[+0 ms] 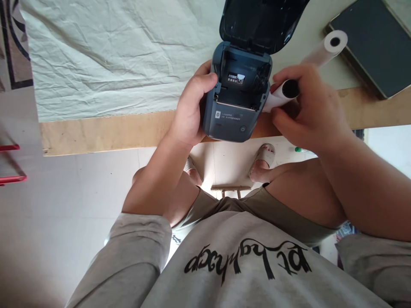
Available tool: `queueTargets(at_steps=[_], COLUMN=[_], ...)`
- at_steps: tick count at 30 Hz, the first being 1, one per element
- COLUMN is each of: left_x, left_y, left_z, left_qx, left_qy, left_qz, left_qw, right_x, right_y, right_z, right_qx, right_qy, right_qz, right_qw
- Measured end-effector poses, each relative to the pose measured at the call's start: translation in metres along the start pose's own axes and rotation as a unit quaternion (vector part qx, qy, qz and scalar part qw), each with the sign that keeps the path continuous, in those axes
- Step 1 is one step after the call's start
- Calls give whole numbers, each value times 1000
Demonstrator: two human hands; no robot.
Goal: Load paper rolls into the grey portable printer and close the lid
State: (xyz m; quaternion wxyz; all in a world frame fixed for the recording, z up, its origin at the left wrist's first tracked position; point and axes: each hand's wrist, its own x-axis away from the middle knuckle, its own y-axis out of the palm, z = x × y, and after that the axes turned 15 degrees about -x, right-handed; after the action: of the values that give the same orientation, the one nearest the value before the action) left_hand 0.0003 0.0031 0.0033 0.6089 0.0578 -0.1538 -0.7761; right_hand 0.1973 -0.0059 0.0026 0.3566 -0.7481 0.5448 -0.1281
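Blue-grey label printer (236,92), lid raised, upper centre of frame at worktop (105,132) edge; left hand (192,107) clasps its side. Right hand (308,111) closed on white paper roll (282,92) beside printer.

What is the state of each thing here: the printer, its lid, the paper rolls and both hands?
Printer: at the table edge, paper bay empty.
Lid: open, tilted back.
Left hand: grip closed on the printer's side.
Right hand: grip closed on a paper roll.
Held paper roll: beside the printer, not loaded.
Second paper roll: lying on the table.
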Motion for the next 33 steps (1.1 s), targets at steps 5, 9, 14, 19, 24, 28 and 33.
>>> queueTargets(at_steps=[5, 9, 14, 19, 24, 28, 33], left_x=[-2, -3, -1, 1, -3, -4, -1], left_y=[-2, -1, 1, 1, -3, -4, -1], left_z=[0, -2, 1, 2, -3, -4, -2], left_qx=[-11, -15, -18, -19, -11, -11, -11], left_qy=[-5, 4, 4, 4, 13, 8, 14], left_qz=[-12, -16, -18, -11, -20, -15, -3], left_qw=[1000, 1000, 1000, 1000, 1000, 1000, 1000], right_x=[0, 0, -2, 0, -1, -3, -5], right_y=[1, 1, 2, 2, 4, 3, -4], right_z=[-1, -3, -3, -3, -1, -1, -9], right_qx=[35, 2, 45, 27, 32, 40, -85], right_qy=[-8, 9, -2, -4, -16, -16, -104], right_qz=[27, 20, 27, 34, 18, 53, 140], right_qw=[999, 1000, 999, 999, 999, 998, 981])
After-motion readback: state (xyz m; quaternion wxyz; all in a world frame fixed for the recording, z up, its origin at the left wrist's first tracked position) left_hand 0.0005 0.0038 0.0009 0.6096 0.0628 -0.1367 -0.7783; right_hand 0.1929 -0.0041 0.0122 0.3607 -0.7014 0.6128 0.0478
